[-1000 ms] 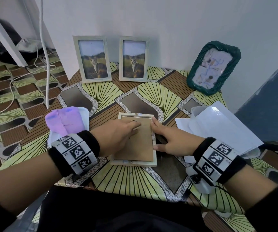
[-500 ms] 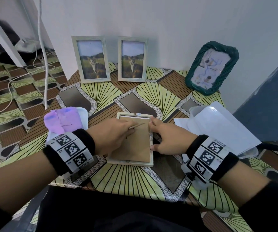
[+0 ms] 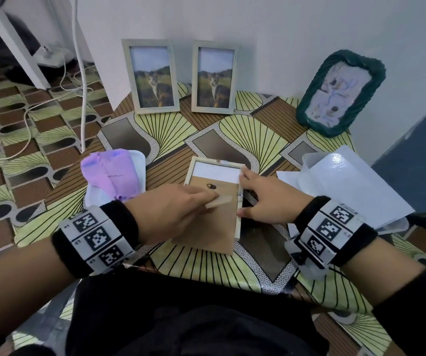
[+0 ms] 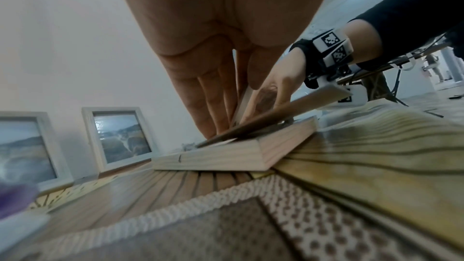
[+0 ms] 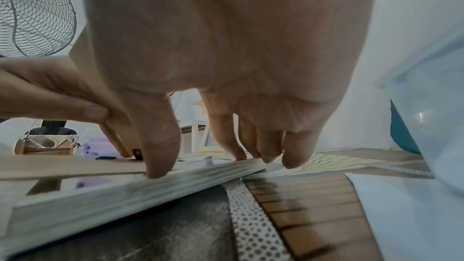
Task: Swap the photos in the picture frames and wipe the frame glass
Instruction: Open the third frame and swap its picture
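A pale wooden picture frame (image 3: pixel 238 227) lies face down in the middle of the table. Its brown backing board (image 3: pixel 206 232) has slid toward me and tilts up off the frame (image 4: pixel 226 158). A white strip of the photo's back (image 3: pixel 217 172) shows at the far end. My left hand (image 3: pixel 210 199) pinches the board's light wooden stand strip (image 4: pixel 241 104) between thumb and fingers. My right hand (image 3: pixel 254 196) rests on the frame's right rail (image 5: pixel 125 195), with its thumb and fingertips (image 5: pixel 291 160) pressing down.
Two pale frames with cat photos (image 3: pixel 152 75) (image 3: pixel 214 77) stand against the wall. A green frame (image 3: pixel 340 93) leans at the back right. A purple cloth (image 3: pixel 111 176) lies on a white tray at the left. White sheets and clear plastic (image 3: pixel 342 183) lie at the right.
The backing board has slid toward me and lifted, uncovering the white back of the photo. My left hand went from lying on the board to pinching its stand. The right hand stays on the rail.
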